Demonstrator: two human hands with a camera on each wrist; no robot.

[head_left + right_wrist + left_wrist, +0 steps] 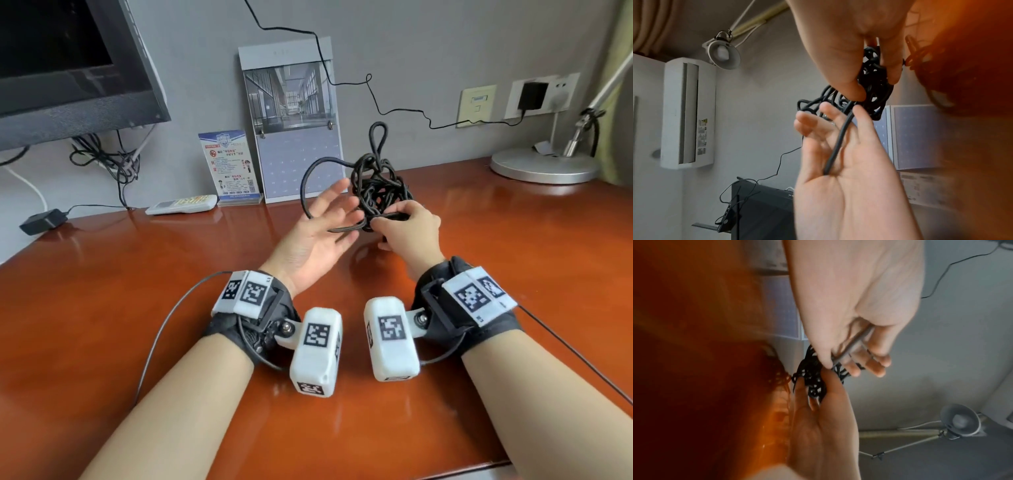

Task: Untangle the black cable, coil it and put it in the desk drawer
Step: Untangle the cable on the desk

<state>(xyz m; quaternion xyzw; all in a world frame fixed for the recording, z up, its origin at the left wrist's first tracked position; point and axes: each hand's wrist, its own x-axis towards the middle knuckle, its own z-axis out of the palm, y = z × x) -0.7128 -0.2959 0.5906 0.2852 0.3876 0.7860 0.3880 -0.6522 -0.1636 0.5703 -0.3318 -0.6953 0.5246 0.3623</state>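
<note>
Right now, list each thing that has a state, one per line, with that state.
black cable: tangled in a knot, held above the desk, not coiled.
right hand: pinches the knot's lower strands.
left hand: open, palm up, a strand across its fingers.
monitor: screen dark.
wall charger: plugged in.

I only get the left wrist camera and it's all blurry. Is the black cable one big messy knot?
Observer: Yes. The head view shows the black cable as a thick tangle, with one long loop sticking up on top.
Operator: Which hand has it?
Observer: The right hand pinches strands at the tangle's lower edge. The left hand is open, palm up, with a strand lying across it.
Operator: Is any bit loose?
Observer: A wide loop hangs out on the tangle's left side, behind the left hand's fingers.
</note>
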